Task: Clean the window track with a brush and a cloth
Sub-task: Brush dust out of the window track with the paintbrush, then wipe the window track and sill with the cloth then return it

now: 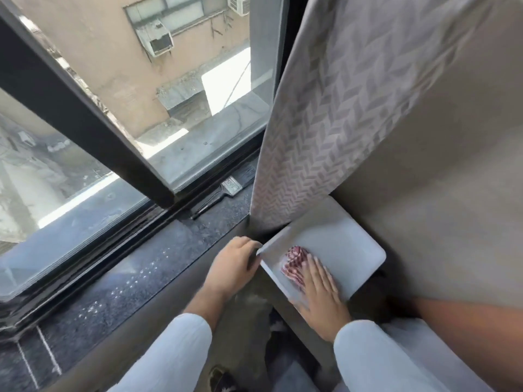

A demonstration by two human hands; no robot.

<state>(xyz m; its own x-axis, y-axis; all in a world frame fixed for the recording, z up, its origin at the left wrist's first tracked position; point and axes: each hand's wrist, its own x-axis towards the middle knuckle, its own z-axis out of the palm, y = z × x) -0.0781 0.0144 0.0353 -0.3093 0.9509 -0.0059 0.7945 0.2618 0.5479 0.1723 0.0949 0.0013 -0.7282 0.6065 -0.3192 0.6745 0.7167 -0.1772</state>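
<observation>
A black flat brush (226, 188) lies on the dark stone sill (141, 278), beside the black window track (119, 239). Lower right, a grey tray (345, 244) holds a red-and-white checked cloth (294, 263). My right hand (321, 292) lies flat inside the tray, fingers extended, fingertips on the cloth's near edge. My left hand (235, 263) grips the tray's left corner with curled fingers.
A grey patterned curtain (339, 108) hangs over the right end of the sill and part of the tray. The black sliding window frame (85, 114) crosses the view diagonally. A beige wall (452, 193) stands to the right. Both arms wear pale sleeves.
</observation>
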